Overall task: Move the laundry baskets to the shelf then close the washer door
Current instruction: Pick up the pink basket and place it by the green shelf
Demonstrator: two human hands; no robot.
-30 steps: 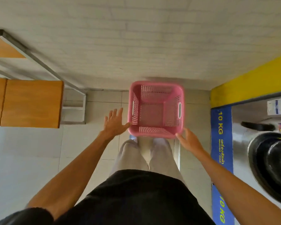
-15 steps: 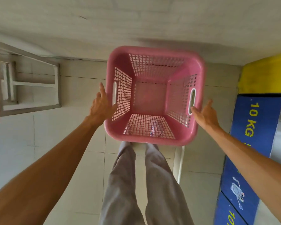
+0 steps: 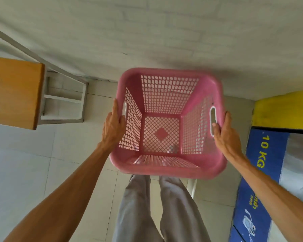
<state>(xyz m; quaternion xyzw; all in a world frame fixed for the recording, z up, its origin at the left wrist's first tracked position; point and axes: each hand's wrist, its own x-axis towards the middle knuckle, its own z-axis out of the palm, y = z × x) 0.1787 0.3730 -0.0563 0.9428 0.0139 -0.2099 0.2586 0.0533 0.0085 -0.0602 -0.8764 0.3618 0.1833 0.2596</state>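
I have the pink basket (image 3: 166, 123) clamped between both palms, left hand (image 3: 113, 127) and right hand (image 3: 223, 131) at the side handles, held in front of me above the floor. To carry it well I should keep it level toward the wooden shelf (image 3: 14, 91) at far left. Its mouth faces me (roughly square, no clear long axis).

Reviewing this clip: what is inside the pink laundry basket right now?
The pink laundry basket looks empty: only its lattice floor and perforated walls show, with tiled floor glimpsed through the holes. The left hand and right hand grip its side handles. Whatever lies directly beneath it is mostly hidden.
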